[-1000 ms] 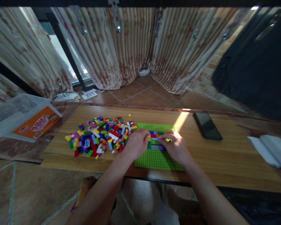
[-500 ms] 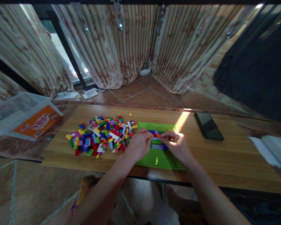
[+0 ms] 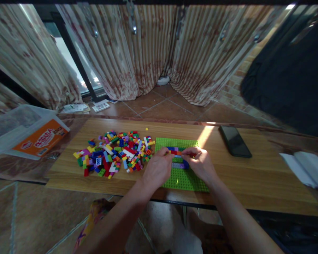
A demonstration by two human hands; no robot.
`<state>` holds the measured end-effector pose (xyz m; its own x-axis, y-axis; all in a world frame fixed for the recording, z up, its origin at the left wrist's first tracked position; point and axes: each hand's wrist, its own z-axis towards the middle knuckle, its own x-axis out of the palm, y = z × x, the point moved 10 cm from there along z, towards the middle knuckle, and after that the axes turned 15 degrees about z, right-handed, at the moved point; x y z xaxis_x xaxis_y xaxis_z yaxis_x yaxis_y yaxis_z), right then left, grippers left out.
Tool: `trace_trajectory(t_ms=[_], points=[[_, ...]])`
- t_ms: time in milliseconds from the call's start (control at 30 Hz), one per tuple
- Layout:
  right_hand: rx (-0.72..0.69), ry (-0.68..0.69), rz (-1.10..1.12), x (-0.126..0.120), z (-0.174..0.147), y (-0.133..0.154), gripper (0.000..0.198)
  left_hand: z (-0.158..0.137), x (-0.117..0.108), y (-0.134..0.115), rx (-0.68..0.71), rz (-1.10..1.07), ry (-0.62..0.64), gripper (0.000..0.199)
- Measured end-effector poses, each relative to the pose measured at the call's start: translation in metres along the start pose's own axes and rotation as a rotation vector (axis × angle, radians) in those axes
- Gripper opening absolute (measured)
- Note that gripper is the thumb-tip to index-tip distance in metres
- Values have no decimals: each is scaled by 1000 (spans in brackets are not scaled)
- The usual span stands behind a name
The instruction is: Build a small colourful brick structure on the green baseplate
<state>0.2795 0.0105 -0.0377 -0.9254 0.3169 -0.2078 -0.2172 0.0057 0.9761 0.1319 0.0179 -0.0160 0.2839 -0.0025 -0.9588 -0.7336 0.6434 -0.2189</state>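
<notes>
A light green studded baseplate [image 3: 185, 181] lies on the table in front of me, with rows of toy bricks on it. One row has red and orange bricks [image 3: 176, 153], with blue and purple bricks [image 3: 172, 149] just behind. Nearer to me are a pale lavender brick [image 3: 178, 165] and a dark blue brick [image 3: 186, 164]. My left hand [image 3: 159, 167] is curled at the rows' left end, its fingertips together. From the right, my right hand [image 3: 200, 162] pinches close to the red and orange row. Whatever either hand holds is hidden by the fingers.
Loose coloured bricks [image 3: 128, 152] lie in a wide pile left of the baseplate. A black phone [image 3: 235, 141] rests on the right of the wooden table [image 3: 265, 180]. A clear plastic box [image 3: 29, 132] stands far left, and white paper [image 3: 299, 169] lies far right.
The pale strip that showed between my hands no longer shows there. My left hand has turned and dropped slightly toward me. My right hand stays at nearly the same spot.
</notes>
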Motion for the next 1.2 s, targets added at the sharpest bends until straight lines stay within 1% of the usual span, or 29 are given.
trace_trajectory(t_ms=[200,367,500,633,767,900,967,1100,1167,1200], points=[[1,-5,-9,0,2,-2,15,-3,3,-8,11,125,43,29],[-21,13,-69,0,3,-1,17,-4,4,-8,-14,160,91,29],[-46,31,-114,2,3,-2,15,-3,5,-10,-40,189,117,30],[-63,22,-124,2,3,-2,15,-3,5,-11,-60,199,119,31],[-33,38,-70,3,2,-3,19,-5,5,-7,-75,178,62,29],[6,32,54,-2,4,-3,24,-6,3,-3,-69,76,-19,30],[6,-25,97,-12,8,-2,26,-5,-3,4,-96,1,-63,33],[4,-248,112,-42,12,3,25,0,-28,29,-201,-153,-199,33],[-14,-309,156,-47,11,7,26,2,-41,45,-252,-218,-269,31],[-28,-313,188,-45,10,10,25,2,-47,53,-277,-249,-296,30]])
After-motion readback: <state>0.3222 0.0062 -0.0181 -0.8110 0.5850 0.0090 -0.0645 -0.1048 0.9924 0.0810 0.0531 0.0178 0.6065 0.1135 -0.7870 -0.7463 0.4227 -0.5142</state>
